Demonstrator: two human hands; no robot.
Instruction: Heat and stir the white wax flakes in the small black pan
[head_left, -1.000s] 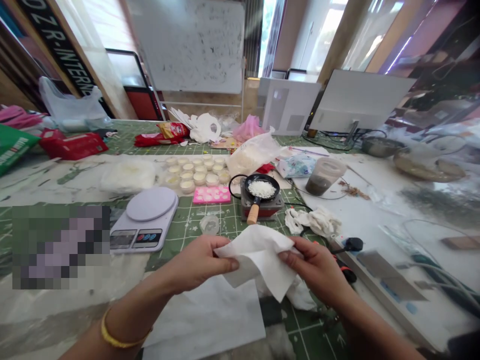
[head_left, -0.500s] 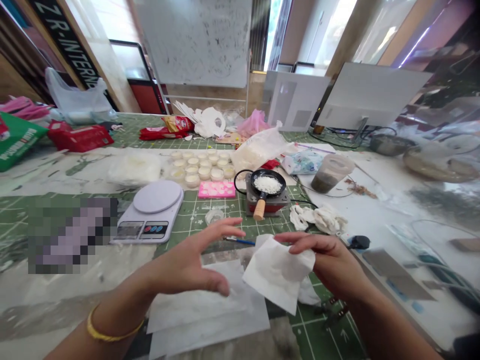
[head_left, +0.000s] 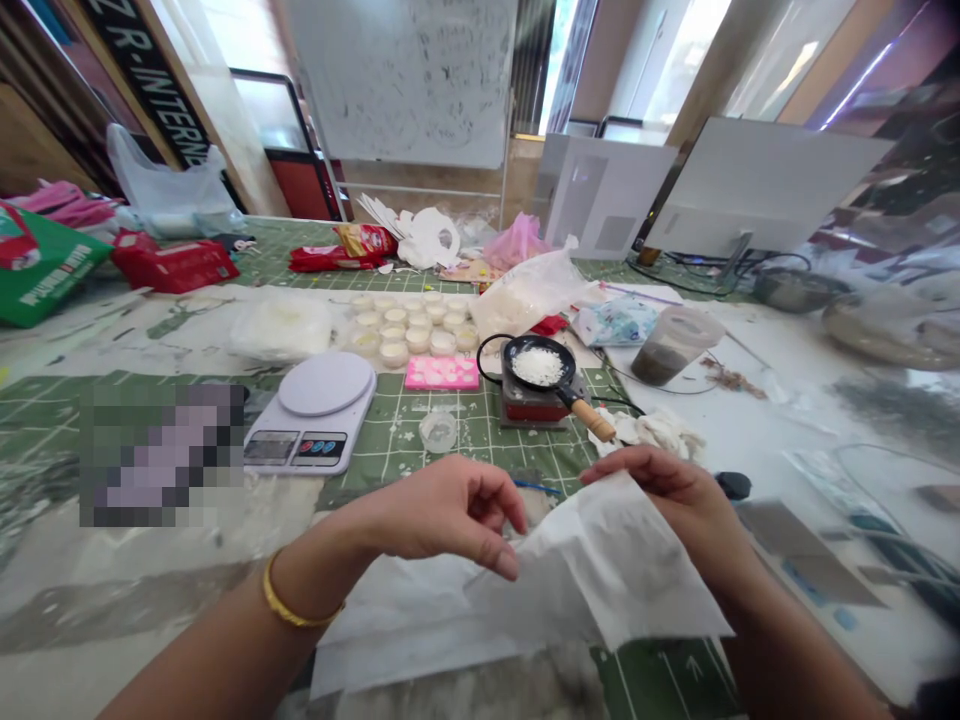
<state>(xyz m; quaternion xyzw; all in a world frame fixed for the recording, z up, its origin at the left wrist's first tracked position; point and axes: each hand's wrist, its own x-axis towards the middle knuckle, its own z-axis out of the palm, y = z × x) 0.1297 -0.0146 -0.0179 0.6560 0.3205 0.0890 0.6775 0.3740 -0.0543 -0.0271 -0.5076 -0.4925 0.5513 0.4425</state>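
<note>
My right hand (head_left: 667,500) grips the upper edge of a white tissue (head_left: 630,570), which hangs spread out and creased below the fingers. At the tissue's left end is my left hand (head_left: 450,515), thumb and fingers curled together on its edge; the exact contact is partly hidden. White paper sheets (head_left: 375,635) lie flat on the mat under both hands. Just beyond the right hand, a small black frying pan (head_left: 538,365) with white flakes sits on a small hot plate (head_left: 532,408). Its wooden handle (head_left: 592,420) points toward that hand.
A kitchen scale (head_left: 322,400) stands at left, near a pink mould (head_left: 442,374) and several filled cups (head_left: 405,330). Ahead of my left hand is a small clear dish (head_left: 438,432). To the right are a crumpled cloth (head_left: 667,435) and a tilted plastic cup (head_left: 671,345).
The tissue, a small folded piece in my right hand before, is now spread wide. My left hand has closed and moved right to its edge. The pan's handle has swung to the right.
</note>
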